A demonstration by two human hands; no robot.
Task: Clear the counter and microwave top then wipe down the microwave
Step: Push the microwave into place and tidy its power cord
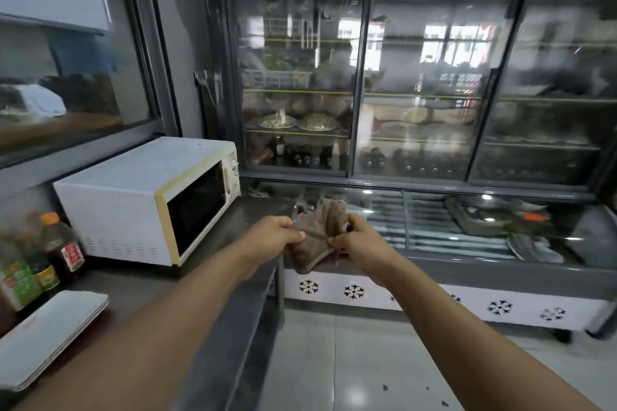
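Item: brown cloth (319, 233), pinched between our left hand (277, 233) and right hand (359, 237), microwave (147, 197) lying leftward, nearer the left.

Bottles (31, 264) cut off at left; fridge contents (297, 103) blurred.

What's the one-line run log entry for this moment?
phase: readying cloth | left hand and right hand: both gripping cloth | microwave: top bare, door shut | wiping: not started
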